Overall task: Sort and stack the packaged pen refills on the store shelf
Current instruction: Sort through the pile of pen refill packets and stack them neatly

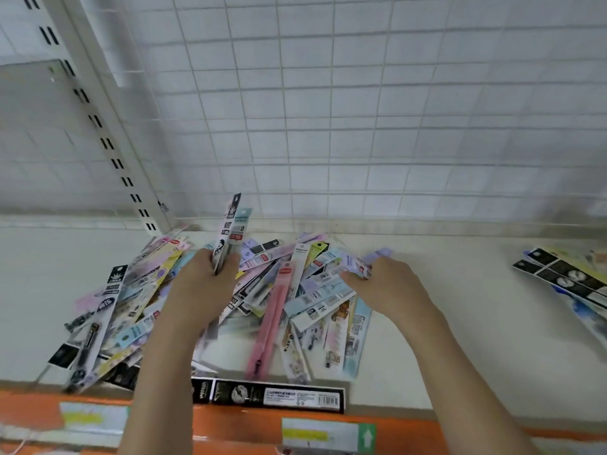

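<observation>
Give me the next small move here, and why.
Probably lift the right hand with the pale purple packet it pinches and add it to the upright packets gripped in the left hand. The pile is still jumbled, and only a small sorted stack lies at the right.

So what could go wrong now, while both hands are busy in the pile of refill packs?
1. The long black pack lies along the shelf's front edge; a forearm could knock it off.
2. The left hand pinches a few upright packs low down; they may fan out or slip.
3. The right hand grips a pack inside the loose pile; pulling may drag neighbouring packs along.
</observation>
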The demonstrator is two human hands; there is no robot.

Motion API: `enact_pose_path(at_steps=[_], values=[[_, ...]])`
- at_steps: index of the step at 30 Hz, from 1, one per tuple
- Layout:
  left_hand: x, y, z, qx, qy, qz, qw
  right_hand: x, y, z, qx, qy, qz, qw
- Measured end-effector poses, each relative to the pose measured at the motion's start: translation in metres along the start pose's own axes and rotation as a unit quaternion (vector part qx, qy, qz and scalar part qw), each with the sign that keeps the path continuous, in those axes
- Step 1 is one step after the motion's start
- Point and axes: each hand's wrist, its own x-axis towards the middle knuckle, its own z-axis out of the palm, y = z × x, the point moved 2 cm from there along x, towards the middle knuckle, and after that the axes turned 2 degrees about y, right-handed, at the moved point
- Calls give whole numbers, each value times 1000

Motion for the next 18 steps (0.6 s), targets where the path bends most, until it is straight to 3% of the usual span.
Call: enact_pose_path(at_steps=[4, 13, 18], values=[[5, -5, -6, 25, -23, 23, 999, -8, -11, 13, -83, 15, 32, 996], [14, -17, -3, 16, -85, 34, 996, -9, -22, 23, -67, 52, 70, 994], [10, -18, 1, 40, -102, 35, 993, -2, -25, 22, -84, 10, 88, 992]])
